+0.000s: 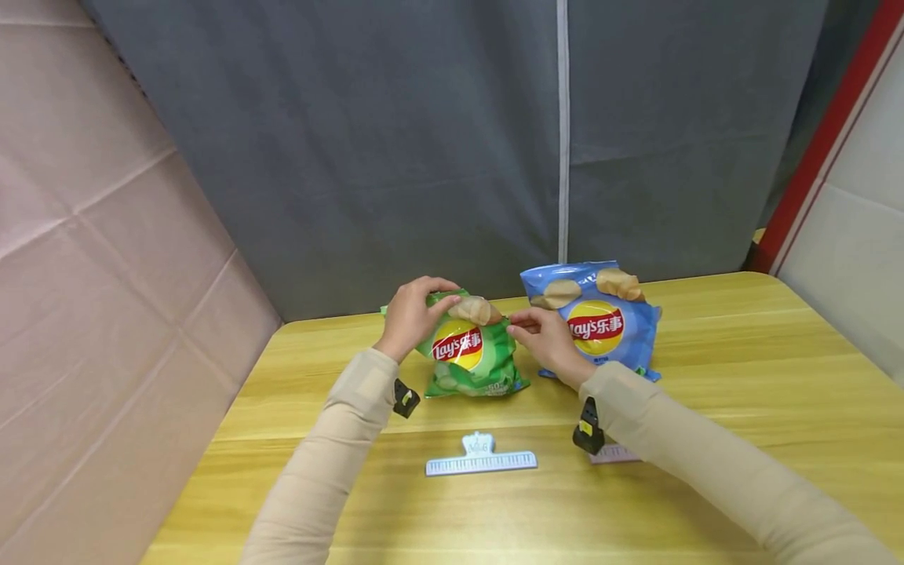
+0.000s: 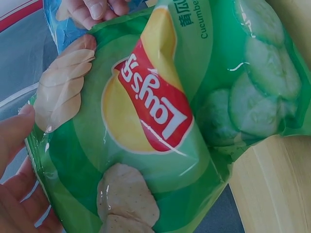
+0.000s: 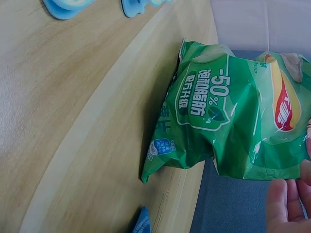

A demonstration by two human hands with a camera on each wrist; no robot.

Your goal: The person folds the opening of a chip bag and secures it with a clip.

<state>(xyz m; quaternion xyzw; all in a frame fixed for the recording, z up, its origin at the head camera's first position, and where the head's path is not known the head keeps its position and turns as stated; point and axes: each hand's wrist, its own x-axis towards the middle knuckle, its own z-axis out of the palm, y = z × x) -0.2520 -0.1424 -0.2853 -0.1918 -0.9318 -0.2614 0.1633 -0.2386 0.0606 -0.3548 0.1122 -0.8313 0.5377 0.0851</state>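
Note:
A green bag of potato chips (image 1: 487, 353) stands on the wooden table with cucumber slices and a Lay's logo on its front. My left hand (image 1: 418, 314) grips its top left edge, thumb in front and fingers behind. At the upper right edge, my right hand (image 1: 551, 341) pinches the bag between thumb and fingertips. The left wrist view shows the green bag (image 2: 146, 107) close up beside the left hand (image 2: 17, 179). In the right wrist view only the fingertips of the right hand (image 3: 289, 199) show, at the bag's edge.
A blue bag of chips (image 1: 639, 329) stands just right of the green one, partly behind the right hand. Nearer on the table (image 1: 395, 518) lies a pale blue bag clip (image 1: 480, 461); a pinkish clip (image 1: 614, 453) is partly covered by the right forearm. A grey curtain (image 1: 353, 157) hangs behind.

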